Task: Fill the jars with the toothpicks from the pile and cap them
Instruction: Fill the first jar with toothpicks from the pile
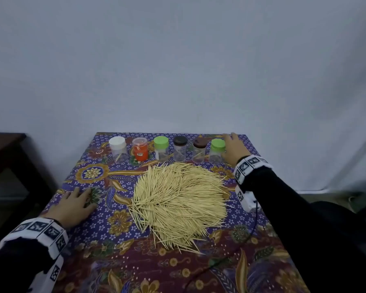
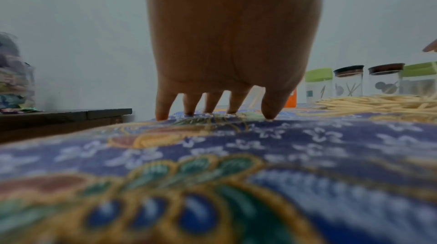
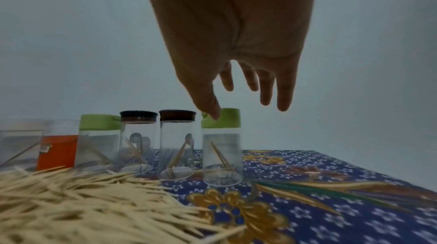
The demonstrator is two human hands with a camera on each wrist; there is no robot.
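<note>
Crowding the jar row [image 1: 179, 151]: toothpick pile [image 1: 178, 204]; dark side table [image 1: 2, 149].

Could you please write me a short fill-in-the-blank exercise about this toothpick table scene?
1. The row by the wall holds ___ jars.
2. The right hand reaches the end jar, whose cap is ___.
3. The left hand rests on the ___.
4. The toothpick pile lies ___ the hands.

Answers: six; green; tablecloth; between

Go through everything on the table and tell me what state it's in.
White-lid jar: capped, nearly empty.
Orange jar: clear lid on.
Left green-lid jar: capped.
Two dark-lid jars: capped, few toothpicks.
Right green-lid jar: capped, thumb at lid.
Toothpick pile: loose on cloth.
Left hand: flat on the cloth.
Right hand: open.
</note>
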